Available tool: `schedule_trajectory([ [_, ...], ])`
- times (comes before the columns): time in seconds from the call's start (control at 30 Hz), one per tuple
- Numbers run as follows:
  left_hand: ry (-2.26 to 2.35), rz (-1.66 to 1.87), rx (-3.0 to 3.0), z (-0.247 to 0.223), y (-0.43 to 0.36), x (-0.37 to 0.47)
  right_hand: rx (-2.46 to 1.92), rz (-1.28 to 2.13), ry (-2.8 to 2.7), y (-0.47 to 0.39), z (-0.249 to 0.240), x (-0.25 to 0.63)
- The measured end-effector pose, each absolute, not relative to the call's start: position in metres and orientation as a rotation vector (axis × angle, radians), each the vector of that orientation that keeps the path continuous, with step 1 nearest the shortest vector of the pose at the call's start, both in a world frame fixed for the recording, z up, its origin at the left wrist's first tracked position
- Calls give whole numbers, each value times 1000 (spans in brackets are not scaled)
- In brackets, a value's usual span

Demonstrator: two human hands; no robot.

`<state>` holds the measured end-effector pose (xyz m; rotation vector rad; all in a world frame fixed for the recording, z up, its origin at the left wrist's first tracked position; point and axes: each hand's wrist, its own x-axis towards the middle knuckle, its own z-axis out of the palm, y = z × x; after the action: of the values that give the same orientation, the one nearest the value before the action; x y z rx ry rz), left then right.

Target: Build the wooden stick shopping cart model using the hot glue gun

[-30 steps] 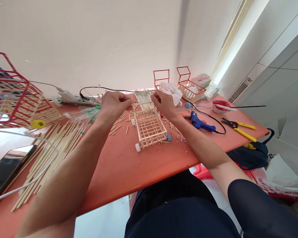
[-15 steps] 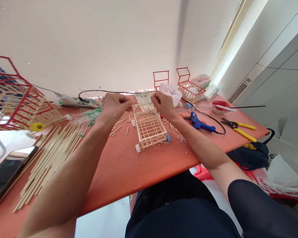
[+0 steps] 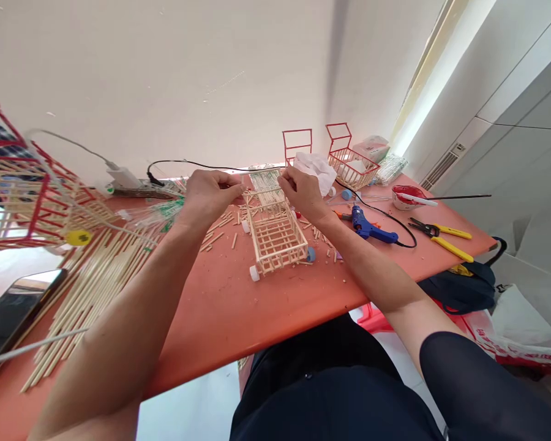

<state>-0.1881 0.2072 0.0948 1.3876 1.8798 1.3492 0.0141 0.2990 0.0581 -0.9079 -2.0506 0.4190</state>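
Note:
A small cart (image 3: 282,236) built of thin bare wooden sticks stands on the orange table, with bottle caps for wheels. My left hand (image 3: 210,195) is closed in a pinch at the cart's far left corner. At its far right corner, my right hand (image 3: 302,191) pinches too, with fingers curled in. The fingers hide just which sticks they grip. Beyond the cart, between the hands, lies a bundle of sticks (image 3: 266,180) in clear wrapping. Short cut stick pieces (image 3: 211,241) are scattered around the cart.
A blue glue gun (image 3: 374,228), yellow-handled pliers (image 3: 445,239) and a red-stained bowl (image 3: 411,197) lie to the right. Red-edged stick carts (image 3: 353,165) stand behind and at far left. Long sticks (image 3: 82,294), a phone (image 3: 21,306) and a white cable (image 3: 37,348) are at left.
The large red-edged cart at far left has shifted and turned. The white cable has swung across the long sticks towards my left arm. Both hands stay almost in place.

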Motion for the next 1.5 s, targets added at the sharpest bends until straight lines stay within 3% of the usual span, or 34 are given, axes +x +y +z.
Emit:
schedule_trajectory([
  [1.5,1929,1342,1482,102,199,-184,-870,411,-2077,299,58,12],
])
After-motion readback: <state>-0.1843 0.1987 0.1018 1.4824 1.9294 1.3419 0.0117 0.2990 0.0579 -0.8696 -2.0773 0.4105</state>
